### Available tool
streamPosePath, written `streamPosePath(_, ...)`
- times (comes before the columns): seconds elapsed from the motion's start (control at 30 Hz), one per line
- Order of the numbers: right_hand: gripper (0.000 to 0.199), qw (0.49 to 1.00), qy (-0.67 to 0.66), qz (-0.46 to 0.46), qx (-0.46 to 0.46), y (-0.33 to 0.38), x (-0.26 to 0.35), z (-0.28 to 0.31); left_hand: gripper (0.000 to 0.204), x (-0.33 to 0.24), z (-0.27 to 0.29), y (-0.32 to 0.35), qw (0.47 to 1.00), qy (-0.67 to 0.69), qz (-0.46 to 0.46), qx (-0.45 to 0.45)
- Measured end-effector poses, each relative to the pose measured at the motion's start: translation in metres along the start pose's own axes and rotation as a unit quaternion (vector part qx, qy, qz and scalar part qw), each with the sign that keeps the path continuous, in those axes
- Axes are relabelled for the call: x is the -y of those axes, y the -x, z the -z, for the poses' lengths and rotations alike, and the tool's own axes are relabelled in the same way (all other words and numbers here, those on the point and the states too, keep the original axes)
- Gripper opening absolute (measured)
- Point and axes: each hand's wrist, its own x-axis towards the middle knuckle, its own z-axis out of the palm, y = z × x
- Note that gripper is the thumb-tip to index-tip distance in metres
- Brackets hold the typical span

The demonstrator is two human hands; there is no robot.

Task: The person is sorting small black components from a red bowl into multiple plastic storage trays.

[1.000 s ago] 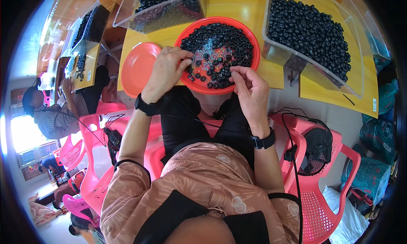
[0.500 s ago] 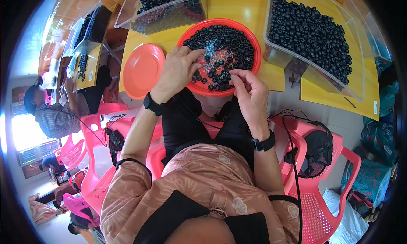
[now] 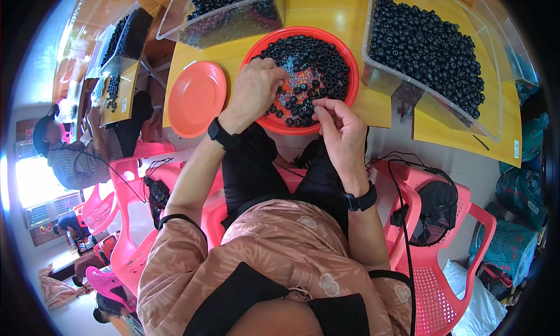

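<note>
A round red tray [image 3: 352, 94] holds many small black wheel-like rings [image 3: 335, 67], with tiny silvery grey pieces [image 3: 290, 67] strewn in its middle. Over the tray's left side, my left hand [image 3: 256, 91] has its fingers bent and drawn together just above the silvery pieces. Whatever lies between those fingertips is hidden. At the tray's near right edge my right hand [image 3: 342, 129] brings thumb and forefinger together beside several black rings. Anything in this pinch is too small to make out. Left of the tray lies an orange-red plate [image 3: 197, 97] with nothing on it.
Clear plastic bins full of black rings stand at right [image 3: 431, 111] and back left [image 3: 230, 32] on the yellow table [image 3: 373, 105]. A pink chair [image 3: 431, 272] with a black bag [image 3: 434, 210] and cables is at my right. Another person [image 3: 76, 158] sits far left.
My left hand has rolled over and its thumb and forefinger, apart before, have drawn together near the silvery pieces. My right hand has shifted slightly left and down, still pinched.
</note>
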Motion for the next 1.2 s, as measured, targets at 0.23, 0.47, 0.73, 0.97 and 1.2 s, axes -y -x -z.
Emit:
streamPosePath(0.23,0.017,1.0,0.006,-0.005,-0.002,-0.002,-0.001,0.003,0.015,0.003,-0.003,-0.009,1.0,-0.002,-0.005,0.027)
streamPosePath(0.47,0.017,1.0,0.014,-0.015,0.007,-0.002,-0.001,0.003,0.013,-0.003,-0.003,-0.011,0.999,0.001,-0.014,0.046)
streamPosePath(0.73,0.018,1.0,0.006,-0.012,0.009,-0.001,-0.001,0.004,0.013,-0.002,-0.004,-0.021,0.993,-0.044,-0.038,0.102)
streamPosePath(0.97,0.018,1.0,0.009,-0.006,0.008,-0.001,0.001,0.003,0.016,-0.007,0.001,-0.024,0.987,-0.055,-0.037,0.146)
streamPosePath(1.2,0.019,1.0,0.01,-0.016,0.009,0.001,0.003,0.001,0.017,-0.01,0.012,-0.015,0.995,-0.01,-0.011,0.097)
